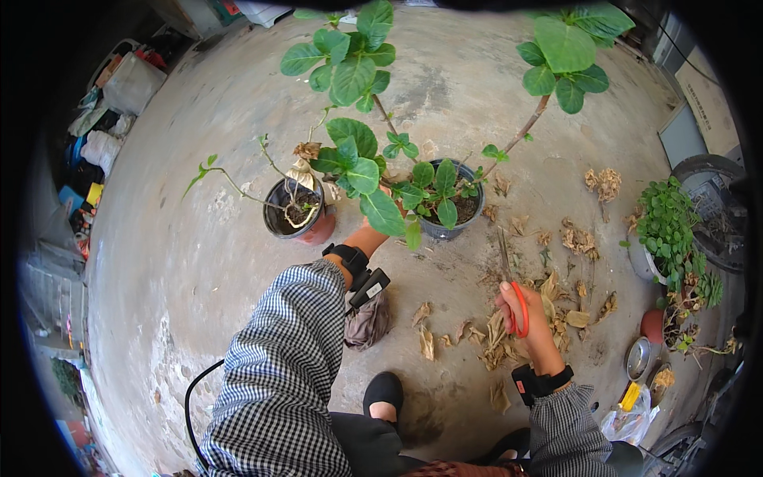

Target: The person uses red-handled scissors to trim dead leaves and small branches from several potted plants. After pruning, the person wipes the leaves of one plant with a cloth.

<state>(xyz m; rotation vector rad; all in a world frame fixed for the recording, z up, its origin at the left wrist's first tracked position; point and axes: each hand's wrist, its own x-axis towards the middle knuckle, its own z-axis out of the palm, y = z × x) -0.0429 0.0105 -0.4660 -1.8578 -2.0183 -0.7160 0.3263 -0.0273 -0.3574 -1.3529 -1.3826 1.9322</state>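
Observation:
My right hand [536,315] holds red-handled scissors [523,309], their narrow metal blades pointing away from me over the concrete. My left hand [377,228] reaches in beside a leafy shrub [381,211] in a black plastic pot [442,231]. Broad green leaves cover most of its fingers, so what they grip is hidden. Two long woody stems rise from this pot and end in leaf clusters. To the left, a second pot [317,229] leans slightly; it carries thin, nearly bare stems and a withered leaf [302,174].
Dry leaves [496,340] and withered flower heads [608,183] litter the floor around my right hand. At the right are a potted round-leaved plant [664,220], a metal bowl [638,358] and a plastic bag [632,417]. A crumpled cloth-like bundle [367,322] lies below my left wrist.

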